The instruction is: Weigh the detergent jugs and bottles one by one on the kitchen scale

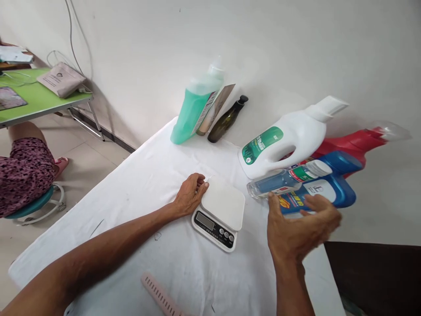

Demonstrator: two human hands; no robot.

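A white digital kitchen scale (226, 204) lies in the middle of the white-covered table, its small display dark. My left hand (190, 195) is at the scale's left edge, fingers bent and thumb against the platform's side. A tiny white bit shows at its fingertips, too small to name. To the right, my right hand (301, 226) is raised with thumb and fingers apart, holding nothing. Just beyond it are a clear bottle with a white cap (279, 182) and a blue bottle (344, 191), which the hand partly covers. Whether it touches them I cannot tell.
Behind stand a white jug (289, 136), a red bottle (351, 142), a green liquid bottle (194, 109), a tube (217, 107) and a dark pump bottle (226, 120). A pink strap (161, 294) lies in front. At left, a person (28, 162) sits by a green table (33, 101).
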